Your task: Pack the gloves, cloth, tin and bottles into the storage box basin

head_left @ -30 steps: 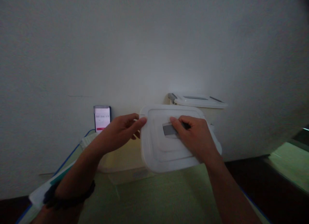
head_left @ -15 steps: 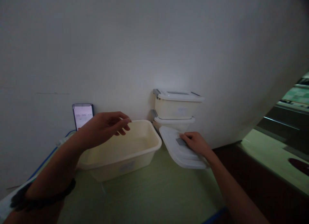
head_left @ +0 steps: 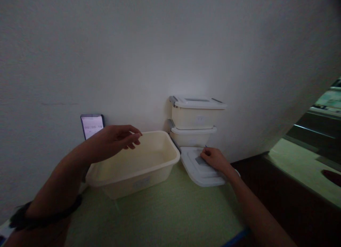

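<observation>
A cream plastic tub (head_left: 149,170) stands without a lid on the pale green surface. My left hand (head_left: 117,138) hovers over its left rim, fingers loosely spread and holding nothing. A white lid (head_left: 198,170) with a grey handle lies flat on the surface to the tub's right. My right hand (head_left: 214,159) rests on that lid, fingers curled at its grey handle. Behind the lid, two lidded cream tubs (head_left: 195,121) are stacked against the wall.
A phone (head_left: 92,125) with a lit screen leans on the white wall behind my left arm. The green surface (head_left: 165,211) ends at a blue-edged front corner. A dark floor and another green surface (head_left: 303,165) lie to the right.
My right hand carried the lid off the tub, swung it right and laid it flat beside the stack. My left hand let go of the lid and stayed over the tub.
</observation>
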A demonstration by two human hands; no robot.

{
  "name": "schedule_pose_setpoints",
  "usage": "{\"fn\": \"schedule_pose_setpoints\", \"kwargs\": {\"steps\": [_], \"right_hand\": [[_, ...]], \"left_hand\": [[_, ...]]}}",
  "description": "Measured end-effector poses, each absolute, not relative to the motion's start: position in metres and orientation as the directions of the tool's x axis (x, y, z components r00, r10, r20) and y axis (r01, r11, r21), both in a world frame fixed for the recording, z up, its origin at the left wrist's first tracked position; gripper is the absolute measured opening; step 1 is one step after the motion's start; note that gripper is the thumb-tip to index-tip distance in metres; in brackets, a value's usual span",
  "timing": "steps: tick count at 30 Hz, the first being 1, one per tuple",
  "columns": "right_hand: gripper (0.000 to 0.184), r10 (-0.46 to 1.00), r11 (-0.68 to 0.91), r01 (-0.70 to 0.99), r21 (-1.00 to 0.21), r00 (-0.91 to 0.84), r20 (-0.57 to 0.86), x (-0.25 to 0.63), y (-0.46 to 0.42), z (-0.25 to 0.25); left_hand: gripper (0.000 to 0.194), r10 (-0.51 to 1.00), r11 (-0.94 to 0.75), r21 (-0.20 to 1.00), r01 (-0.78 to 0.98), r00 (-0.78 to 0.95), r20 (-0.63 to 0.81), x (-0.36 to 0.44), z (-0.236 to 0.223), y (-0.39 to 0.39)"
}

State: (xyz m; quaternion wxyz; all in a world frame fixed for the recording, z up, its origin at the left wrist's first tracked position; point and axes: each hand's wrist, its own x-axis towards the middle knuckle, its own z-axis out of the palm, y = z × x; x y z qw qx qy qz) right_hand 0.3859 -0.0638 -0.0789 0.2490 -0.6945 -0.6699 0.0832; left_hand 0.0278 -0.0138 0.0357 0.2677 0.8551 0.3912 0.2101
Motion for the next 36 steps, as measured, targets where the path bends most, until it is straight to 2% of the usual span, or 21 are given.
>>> {"fn": "schedule_pose_setpoints", "kwargs": {"steps": [5,14,19,25,29,33,36], "right_hand": [[0.015,0.984,0.037,0.925,-0.379,0.033,0.177,0.376,-0.064,-0.094],[0.021,0.996,0.057,0.942,-0.331,-0.078,-0.050,0.363,-0.059,-0.083],[0.042,0.983,0.116,0.944,-0.308,-0.154,-0.102,0.360,-0.063,-0.079],[0.038,0.972,0.148,0.934,-0.324,-0.199,-0.129,0.356,-0.055,-0.079],[0.028,0.961,0.165,0.921,-0.354,-0.231,-0.153,0.358,-0.051,-0.071],[0.014,0.968,0.194,0.911,-0.365,-0.238,-0.080,0.357,-0.049,-0.045],[0.021,0.975,0.220,0.910,-0.352,-0.213,0.058,0.343,-0.040,-0.016]], "left_hand": [[0.033,0.778,-0.559,0.605,0.567,0.611,0.146,0.026,0.034,-0.011],[0.034,0.785,-0.546,0.608,0.577,0.605,0.131,0.025,0.036,-0.015],[0.035,0.796,-0.543,0.605,0.582,0.586,0.150,0.026,0.036,-0.015],[0.033,0.775,-0.560,0.619,0.550,0.611,0.159,0.026,0.035,-0.014],[0.034,0.776,-0.558,0.631,0.539,0.608,0.166,0.024,0.036,-0.015],[0.034,0.778,-0.577,0.585,0.570,0.603,0.180,0.021,0.038,-0.015],[0.035,0.812,-0.566,0.530,0.631,0.536,0.229,0.018,0.039,-0.014]]}}
